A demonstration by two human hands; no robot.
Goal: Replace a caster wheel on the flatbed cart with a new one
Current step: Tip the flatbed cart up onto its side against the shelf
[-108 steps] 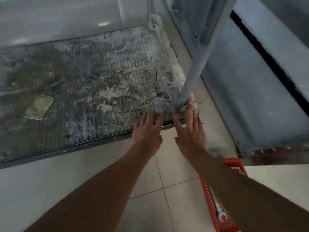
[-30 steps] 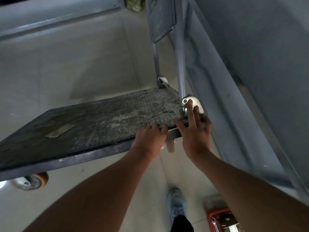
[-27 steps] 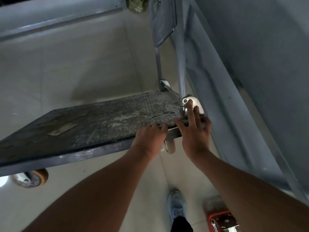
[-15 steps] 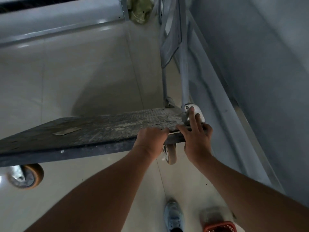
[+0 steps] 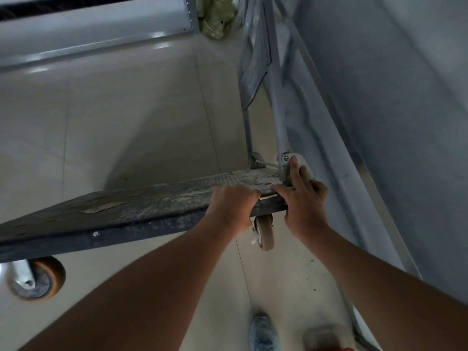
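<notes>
While the left hand [image 5: 231,206] curls over the flatbed cart [image 5: 152,198], the right hand [image 5: 304,209] clasps its corner, fingers [image 5: 295,168] spread.

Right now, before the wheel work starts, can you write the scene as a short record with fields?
left hand: grips the near edge of the cart, fingers curled over the top
right hand: lies over the cart's corner, index finger on the bracket; grip unclear
cart: tilted, near edge raised off the floor
near caster: hangs under the edge, between the hands
left caster: shows below the edge, blurred
floor: pale tiles, one shoe
</notes>
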